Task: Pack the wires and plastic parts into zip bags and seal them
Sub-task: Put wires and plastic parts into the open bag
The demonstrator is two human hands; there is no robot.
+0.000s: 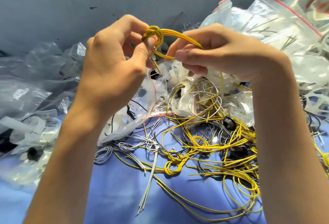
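Note:
A bundle of yellow wires (170, 34) is held up between both hands above the pile. My left hand (114, 60) pinches the knotted, looped end of the bundle. My right hand (213, 53) grips the other end, with the strands curving between the two hands. Below lie several loose yellow wires (222, 154), grey wires (147, 147) and a small open zip bag (142, 104) with a red strip. White plastic parts (179, 74) are heaped under my hands.
Large clear zip bags (284, 24) with red strips lie at the right and back. Filled bags with white and black parts (30, 145) lie at the left. Everything rests on a blue cloth (115, 188), with a grey wall behind.

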